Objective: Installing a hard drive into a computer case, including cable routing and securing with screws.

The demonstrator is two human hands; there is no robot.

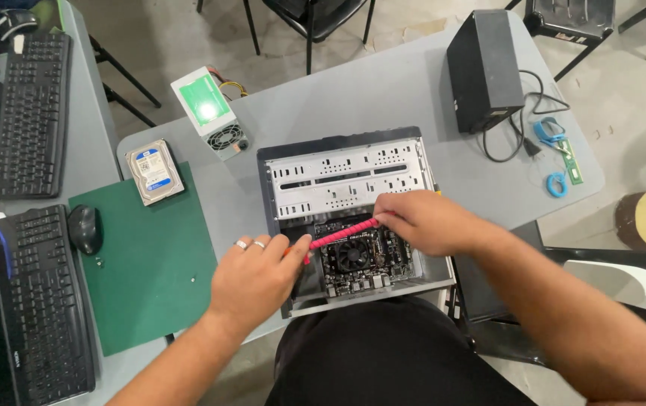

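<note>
An open grey computer case lies on its side on the table, its motherboard with a black cooler fan showing. A flat red cable stretches over the board between my two hands. My left hand, with two rings, pinches the cable's left end at the case's left edge. My right hand grips the cable's right end above the board, near the drive cage.
A hard drive sits at the top of a green mat; a power supply lies behind it. A black speaker-like box with cables stands at back right. Two keyboards and a mouse are at left. Chairs stand around the table.
</note>
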